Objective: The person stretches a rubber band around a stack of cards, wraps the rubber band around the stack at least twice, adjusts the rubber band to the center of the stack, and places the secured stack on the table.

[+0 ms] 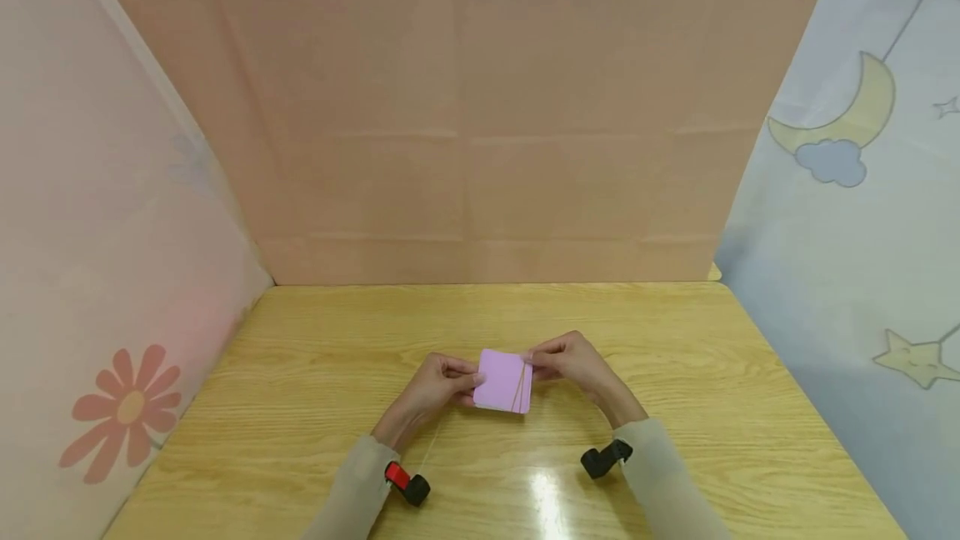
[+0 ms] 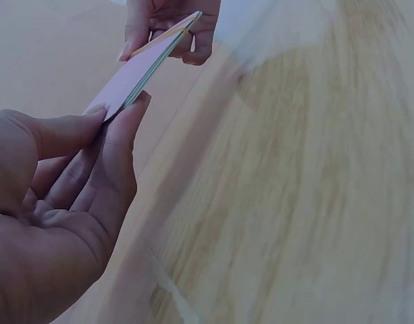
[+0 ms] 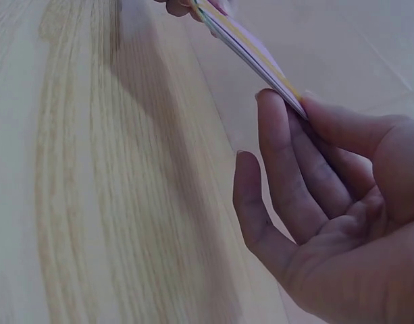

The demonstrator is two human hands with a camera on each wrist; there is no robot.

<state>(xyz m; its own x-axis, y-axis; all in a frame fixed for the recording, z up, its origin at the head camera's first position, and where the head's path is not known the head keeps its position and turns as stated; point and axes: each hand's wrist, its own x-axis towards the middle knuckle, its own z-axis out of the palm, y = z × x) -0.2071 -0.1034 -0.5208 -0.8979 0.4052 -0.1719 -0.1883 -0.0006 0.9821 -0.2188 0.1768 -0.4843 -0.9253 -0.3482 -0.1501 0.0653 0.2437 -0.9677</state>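
A thin stack of square pink cards (image 1: pixel 497 380) with rounded corners is held up over the table between both hands. Around its right part runs a tan rubber band (image 1: pixel 519 390), its two strands spreading apart toward the lower edge. My left hand (image 1: pixel 437 384) pinches the left edge of the stack, thumb on the pink face and fingers behind. At the upper right corner, beside the band, my right hand (image 1: pixel 576 363) pinches the stack between thumb and fingers. Several layers show along the stack's edge (image 2: pixel 152 75) in the left wrist view.
Under the hands lies a wood-grain table (image 1: pixel 337 323). A peach cloth panel (image 1: pixel 457 123) stands along its back edge. Printed cloth walls flank it, with a flower (image 1: pixel 129 408) on the left and a moon (image 1: pixel 862 107) on the right. Black camera mounts (image 1: pixel 606 458) sit at the wrists.
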